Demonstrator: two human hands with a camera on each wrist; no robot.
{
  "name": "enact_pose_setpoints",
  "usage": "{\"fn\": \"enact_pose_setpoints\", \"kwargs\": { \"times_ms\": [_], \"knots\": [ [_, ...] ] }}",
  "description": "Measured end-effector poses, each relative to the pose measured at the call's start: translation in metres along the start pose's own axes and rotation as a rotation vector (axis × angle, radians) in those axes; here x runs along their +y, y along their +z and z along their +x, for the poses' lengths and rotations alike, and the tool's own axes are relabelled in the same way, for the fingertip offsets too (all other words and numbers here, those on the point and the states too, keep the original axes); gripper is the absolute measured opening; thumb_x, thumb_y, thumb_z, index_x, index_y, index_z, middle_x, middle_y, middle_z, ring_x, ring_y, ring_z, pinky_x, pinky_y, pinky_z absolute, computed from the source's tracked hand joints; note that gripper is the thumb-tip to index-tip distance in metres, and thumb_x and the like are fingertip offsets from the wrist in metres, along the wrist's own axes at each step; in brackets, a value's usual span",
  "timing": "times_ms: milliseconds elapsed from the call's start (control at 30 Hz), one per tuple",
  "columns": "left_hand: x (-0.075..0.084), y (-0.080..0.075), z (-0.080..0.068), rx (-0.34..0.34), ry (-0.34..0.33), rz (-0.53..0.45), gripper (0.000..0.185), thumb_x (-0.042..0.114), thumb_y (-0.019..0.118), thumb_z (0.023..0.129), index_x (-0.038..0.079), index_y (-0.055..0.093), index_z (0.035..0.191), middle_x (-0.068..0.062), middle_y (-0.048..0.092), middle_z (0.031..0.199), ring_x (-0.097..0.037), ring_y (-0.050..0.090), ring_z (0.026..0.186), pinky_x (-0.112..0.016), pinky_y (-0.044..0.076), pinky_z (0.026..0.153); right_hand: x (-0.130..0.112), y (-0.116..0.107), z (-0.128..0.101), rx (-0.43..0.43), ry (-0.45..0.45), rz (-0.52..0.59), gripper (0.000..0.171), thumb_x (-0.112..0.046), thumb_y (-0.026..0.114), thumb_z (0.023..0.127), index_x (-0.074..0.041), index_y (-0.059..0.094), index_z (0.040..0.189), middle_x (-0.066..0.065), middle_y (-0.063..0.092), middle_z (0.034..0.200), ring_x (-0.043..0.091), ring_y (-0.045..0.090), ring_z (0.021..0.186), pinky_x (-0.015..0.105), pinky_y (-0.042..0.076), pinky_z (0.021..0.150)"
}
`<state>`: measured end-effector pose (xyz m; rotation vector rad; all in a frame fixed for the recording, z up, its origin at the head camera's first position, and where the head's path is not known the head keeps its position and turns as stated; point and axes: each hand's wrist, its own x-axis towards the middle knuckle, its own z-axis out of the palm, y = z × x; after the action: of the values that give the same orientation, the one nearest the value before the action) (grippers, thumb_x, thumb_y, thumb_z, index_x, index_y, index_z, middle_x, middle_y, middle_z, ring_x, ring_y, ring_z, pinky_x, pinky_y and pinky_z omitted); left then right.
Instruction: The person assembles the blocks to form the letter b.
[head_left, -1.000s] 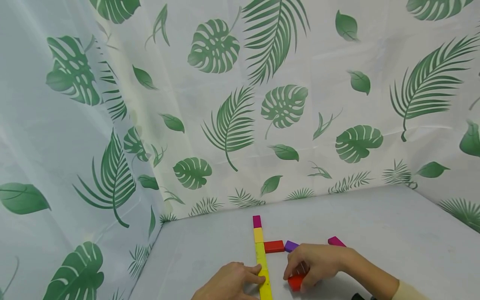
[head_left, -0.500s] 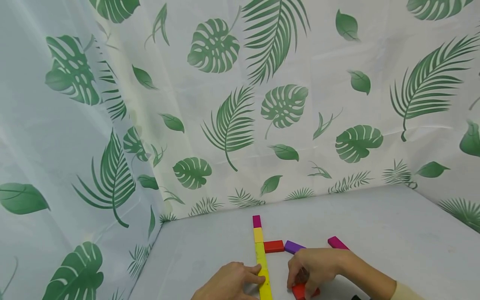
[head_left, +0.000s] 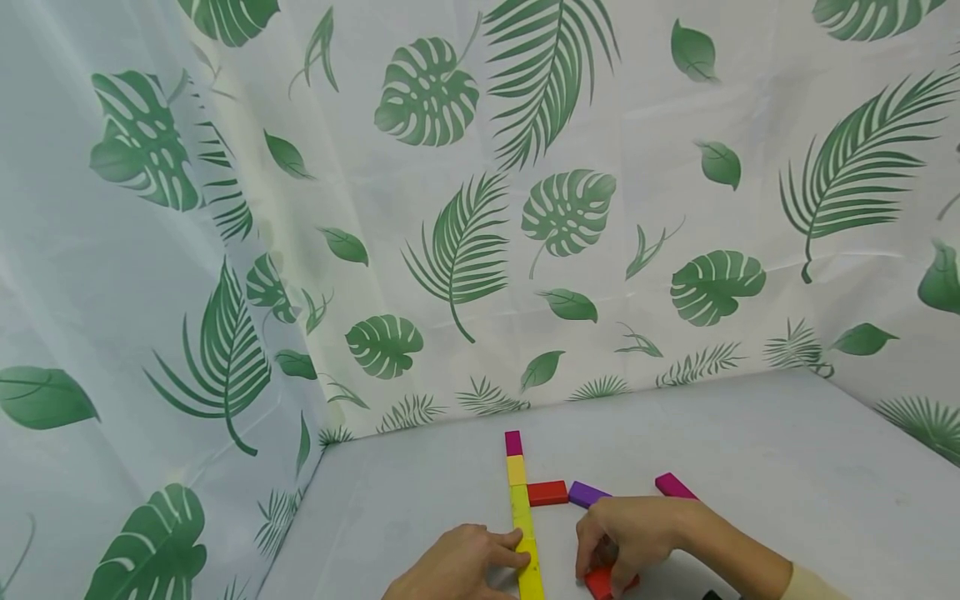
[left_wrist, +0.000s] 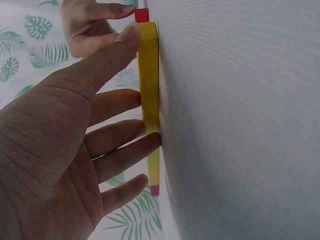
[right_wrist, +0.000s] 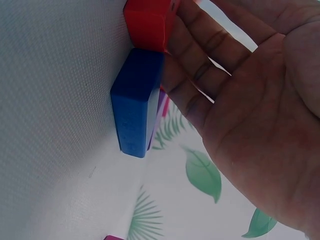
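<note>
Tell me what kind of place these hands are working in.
Probably a small tabletop booth set up for recording, not a lived-in room: a plain pale table is enclosed by leaf-print curtains at the back and sides, and only coloured blocks lie on it near the left hand and right hand.

Head cam high, fwd-down; wrist cams close, sideways; shared: yellow bar (head_left: 527, 542).
</note>
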<state>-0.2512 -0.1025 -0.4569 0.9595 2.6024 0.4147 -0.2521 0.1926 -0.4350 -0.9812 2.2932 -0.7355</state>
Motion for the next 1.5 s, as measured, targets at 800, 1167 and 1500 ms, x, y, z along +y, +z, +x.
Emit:
{"fn": "enact_pose_setpoints", "kwargs": {
  "times_ms": [800, 1167, 1500],
  "knots": [
    [0.0011, -0.0001, 0.0011, -0.006, -0.029, 0.023, 0.048, 0.056, 0.081, 0.085, 0.041, 0.072, 0.130, 0.022, 0.065, 0.138, 0.003, 0.056, 0.091, -0.024, 0.053, 0.089, 0.0022, -0.0051, -0.0040, -0.025, 0.021, -0.031, 0.035, -0.008, 0.085, 0.084, -0.037, 0.082, 0.105, -0.018, 0.067, 0.095, -0.001, 0.060, 0.086, 0.020, 0.053, 0.080],
    [0.0012, -0.0002, 0.0010, 0.002, -0.021, 0.019, 0.048, 0.058, 0.080, 0.084, 0.041, 0.072, 0.128, 0.022, 0.065, 0.137, 0.004, 0.058, 0.095, -0.025, 0.055, 0.091, 0.0011, -0.0046, -0.0052, -0.026, 0.038, -0.006, 0.035, -0.007, 0.085, 0.084, -0.036, 0.082, 0.103, -0.017, 0.067, 0.094, 0.000, 0.059, 0.086, 0.020, 0.052, 0.079],
    [0.0020, -0.0007, -0.0004, 0.003, -0.029, 0.005, 0.048, 0.059, 0.081, 0.083, 0.042, 0.072, 0.128, 0.023, 0.065, 0.137, 0.004, 0.057, 0.094, -0.026, 0.055, 0.091, 0.0022, -0.0056, -0.0052, -0.033, 0.038, 0.000, 0.034, -0.007, 0.084, 0.084, -0.035, 0.082, 0.104, -0.017, 0.067, 0.093, 0.000, 0.059, 0.085, 0.020, 0.052, 0.077]
  ]
}}
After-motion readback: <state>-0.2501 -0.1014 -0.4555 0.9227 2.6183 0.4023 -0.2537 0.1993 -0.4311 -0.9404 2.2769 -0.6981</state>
